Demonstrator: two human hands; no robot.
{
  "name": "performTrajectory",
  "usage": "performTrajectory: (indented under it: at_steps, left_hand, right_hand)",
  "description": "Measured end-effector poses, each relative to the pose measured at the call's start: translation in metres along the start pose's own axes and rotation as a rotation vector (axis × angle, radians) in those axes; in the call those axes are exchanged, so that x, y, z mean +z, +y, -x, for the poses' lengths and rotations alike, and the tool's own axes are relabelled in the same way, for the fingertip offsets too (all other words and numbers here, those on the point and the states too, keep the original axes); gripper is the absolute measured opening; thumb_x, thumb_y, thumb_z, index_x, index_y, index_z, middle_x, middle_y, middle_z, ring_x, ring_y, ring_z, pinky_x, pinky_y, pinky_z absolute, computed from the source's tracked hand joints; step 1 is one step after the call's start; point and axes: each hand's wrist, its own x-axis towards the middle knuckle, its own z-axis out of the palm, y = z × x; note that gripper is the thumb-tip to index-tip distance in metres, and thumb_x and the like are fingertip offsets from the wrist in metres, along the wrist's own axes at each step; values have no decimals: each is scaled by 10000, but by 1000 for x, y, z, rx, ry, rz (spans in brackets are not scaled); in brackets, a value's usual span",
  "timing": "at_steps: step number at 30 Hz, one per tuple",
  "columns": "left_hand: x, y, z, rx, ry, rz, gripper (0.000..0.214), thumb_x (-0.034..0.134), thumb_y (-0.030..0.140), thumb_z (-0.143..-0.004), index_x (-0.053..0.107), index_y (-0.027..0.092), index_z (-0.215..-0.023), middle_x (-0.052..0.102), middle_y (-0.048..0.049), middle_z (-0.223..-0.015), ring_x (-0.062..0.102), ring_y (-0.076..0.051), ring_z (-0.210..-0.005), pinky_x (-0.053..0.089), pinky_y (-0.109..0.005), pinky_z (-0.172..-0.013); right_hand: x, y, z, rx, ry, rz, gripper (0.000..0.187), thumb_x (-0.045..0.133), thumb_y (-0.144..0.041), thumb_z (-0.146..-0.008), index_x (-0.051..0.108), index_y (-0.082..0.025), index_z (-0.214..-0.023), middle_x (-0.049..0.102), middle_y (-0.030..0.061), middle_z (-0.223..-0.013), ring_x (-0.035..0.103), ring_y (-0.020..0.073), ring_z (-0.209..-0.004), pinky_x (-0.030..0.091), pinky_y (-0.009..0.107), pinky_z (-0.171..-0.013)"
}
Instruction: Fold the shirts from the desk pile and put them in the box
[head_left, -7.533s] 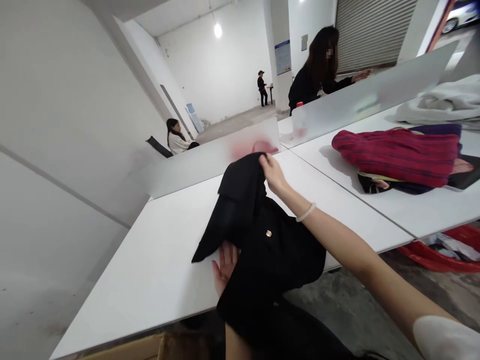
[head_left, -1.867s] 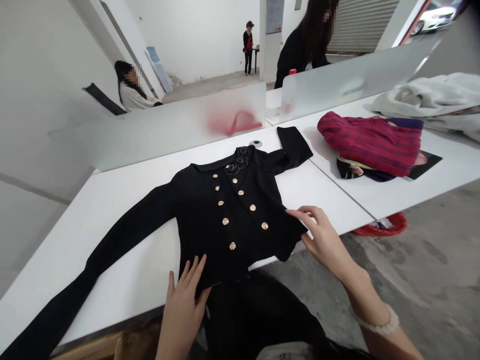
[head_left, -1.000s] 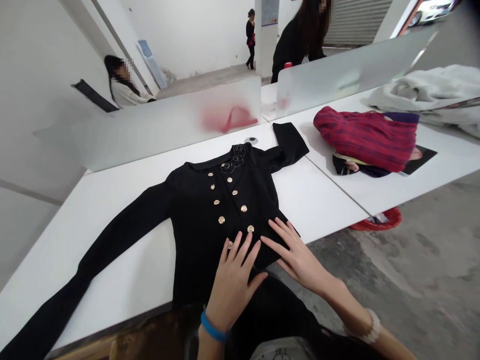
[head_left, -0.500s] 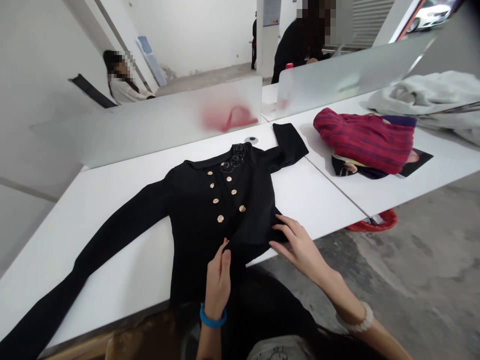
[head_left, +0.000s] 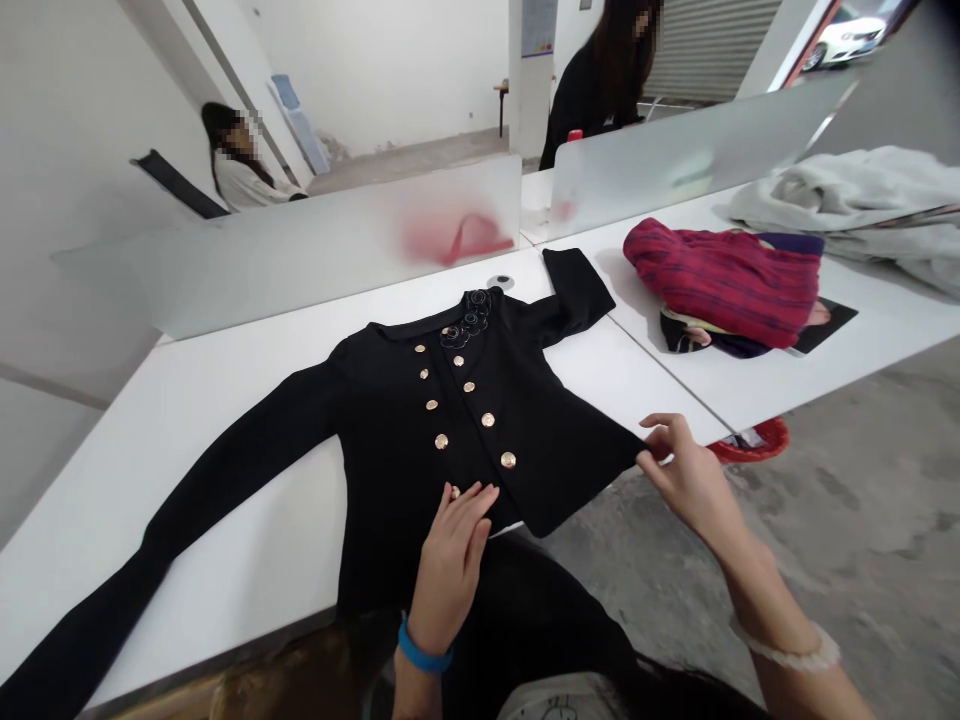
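Observation:
A black jacket (head_left: 390,400) lies front side up on the white table, with two rows of gold buttons and dark flower trim at the neckline. Its left-hand sleeve stretches toward the near left corner; the other sleeve is bent upward. My right hand (head_left: 686,475) pinches the jacket's lower right corner and holds it out past the table edge. On the lower front, beside the button rows, my left hand (head_left: 454,550) rests with its fingers stretched out over the cloth. A blue band circles my left wrist.
Frosted dividers (head_left: 300,255) run along the table's back. A red plaid garment (head_left: 727,280) lies folded on the right, with pale cloth (head_left: 862,195) beyond it. Below the right edge is a red basket (head_left: 765,442). Two people sit or stand behind the dividers.
My right hand has moved right, drawing the jacket's corner outward and spreading the front panel flatter, so another gold button shows. My left hand's fingers have extended over the cloth.

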Motion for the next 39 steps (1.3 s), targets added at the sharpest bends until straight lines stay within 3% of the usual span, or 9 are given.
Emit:
performTrajectory:
  at_steps: [2, 5, 8, 13, 19, 26, 32, 36, 39]
  left_hand:
    - [-5, 0, 9, 79, -52, -185, 458, 433, 292, -929, 387, 260, -1384, 510, -39, -1378, 376, -216, -1337, 278, -532, -1121]
    - [-11, -4, 24, 99, -107, -410, 704, 532, 389, -871, 200, 222, -1469, 378, -93, -1470, 259, -289, -1386, 302, -584, -1086]
    - [-11, -10, 33, 55, -123, -488, 742, 505, 262, -884, 81, 210, -1490, 340, -95, -1489, 244, -289, -1388, 355, -559, -1066]
    - [-21, -1, 22, -38, 1, -331, 548, 430, 215, -922, 274, 267, -1445, 503, -42, -1383, 469, -218, -1267, 474, -415, -1002]
    - [-40, 30, 5, -202, 333, -108, 405, 359, 233, -953, 439, 254, -1349, 566, -29, -1319, 529, -170, -1208, 509, -305, -953]
    - [-7, 11, 11, 148, -137, -437, 459, 472, 337, -911, 450, 205, -1351, 489, -85, -1386, 416, -267, -1301, 458, -480, -1005]
    - [-16, 18, 9, 75, -36, -412, 371, 411, 311, -938, 522, 195, -1272, 636, -58, -1221, 576, -194, -1152, 512, -382, -953]
    - [-24, 23, -25, 114, 21, -420, 336, 390, 284, -947, 576, 186, -1209, 662, -46, -1176, 597, -189, -1109, 471, -400, -997]
    - [-16, 9, -56, 131, 13, -498, 394, 403, 294, -941, 512, 190, -1305, 567, -68, -1315, 474, -261, -1258, 345, -522, -1080]
  right_hand:
    - [-3, 10, 1, -53, -184, 135, 329, 429, -179, -784, 493, -184, -1107, 601, 9, -682, 582, 187, -550, 455, 296, -537]
    - [-2, 7, 7, -246, -184, 298, 397, 403, -113, -782, 531, -168, -1154, 645, 131, -983, 631, 286, -908, 503, 435, -762]
    - [5, -18, 15, -501, -196, 314, 491, 450, -61, -762, 543, -202, -1224, 437, 139, -1403, 338, 357, -1334, 323, 597, -1024]
    - [26, -61, 21, -747, -464, 195, 590, 522, -78, -812, 461, -293, -1358, 381, 45, -1473, 223, 339, -1395, 241, 645, -1069]
    - [24, -72, 15, -676, -388, -48, 481, 406, -152, -926, 424, -271, -1392, 509, 33, -1378, 397, 209, -1327, 348, 483, -1089]
    - [24, -66, 21, -697, -549, 17, 397, 482, -308, -934, 506, -307, -1330, 498, 28, -1387, 367, 241, -1345, 322, 513, -1097]
    - [20, -77, 24, -669, -655, -4, 408, 469, -429, -925, 528, -310, -1311, 493, 25, -1391, 370, 255, -1341, 327, 501, -1091]
    - [3, -86, -16, -775, -772, -208, 386, 472, -462, -917, 587, -301, -1248, 633, 8, -1226, 573, 183, -1151, 454, 344, -991]
    - [0, -85, -81, -553, -426, -227, 332, 475, -428, -928, 635, -251, -1159, 670, 19, -1110, 631, 154, -977, 508, 302, -872]
